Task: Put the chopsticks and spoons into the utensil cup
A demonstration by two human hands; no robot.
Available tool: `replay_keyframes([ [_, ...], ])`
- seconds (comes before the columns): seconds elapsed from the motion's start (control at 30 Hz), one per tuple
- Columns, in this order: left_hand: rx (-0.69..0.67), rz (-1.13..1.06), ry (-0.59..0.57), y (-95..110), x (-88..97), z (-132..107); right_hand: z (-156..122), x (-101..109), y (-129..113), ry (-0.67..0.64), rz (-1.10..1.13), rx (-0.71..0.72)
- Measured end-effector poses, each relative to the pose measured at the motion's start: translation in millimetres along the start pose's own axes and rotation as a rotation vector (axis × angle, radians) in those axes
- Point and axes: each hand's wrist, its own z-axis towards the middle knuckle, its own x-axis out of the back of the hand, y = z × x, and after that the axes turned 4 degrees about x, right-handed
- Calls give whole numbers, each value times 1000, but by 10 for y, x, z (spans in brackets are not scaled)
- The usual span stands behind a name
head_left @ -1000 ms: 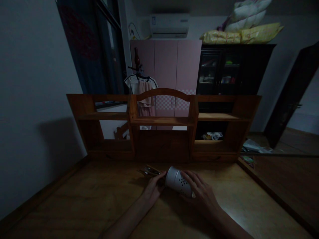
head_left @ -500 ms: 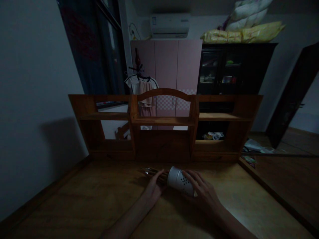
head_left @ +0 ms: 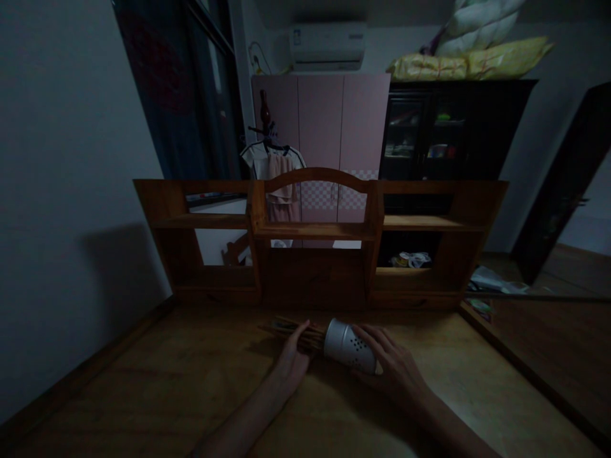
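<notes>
A white perforated holder lies on its side on the wooden desk, its mouth turned left. My right hand wraps around its lower end. A bundle of thin wooden sticks, perhaps chopsticks, pokes out of the holder's mouth to the left. My left hand closes its fingers over those sticks just outside the mouth. The room is dim and the stick ends are hard to make out.
A low wooden shelf unit stands along the desk's back edge, just beyond my hands. Behind it are a pink wardrobe, a dark glass cabinet and hanging clothes. A raised wooden lip runs along the desk's right edge.
The sticks now show further out of the holder's mouth, and my left hand has moved up over them. The holder has shifted slightly right and away with my right hand.
</notes>
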Motion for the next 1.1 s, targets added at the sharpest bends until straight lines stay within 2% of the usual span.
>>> replay_keyframes([
  [0.8, 31, 39, -183, 5, 174, 137, 5, 20, 22, -19, 29, -67],
  [0.93, 62, 49, -176, 4, 160, 119, 5, 15, 27, -1, 32, -56],
  [1.1, 23, 72, -161, 3, 142, 97, 13, 25, -3, 15, 46, -37],
])
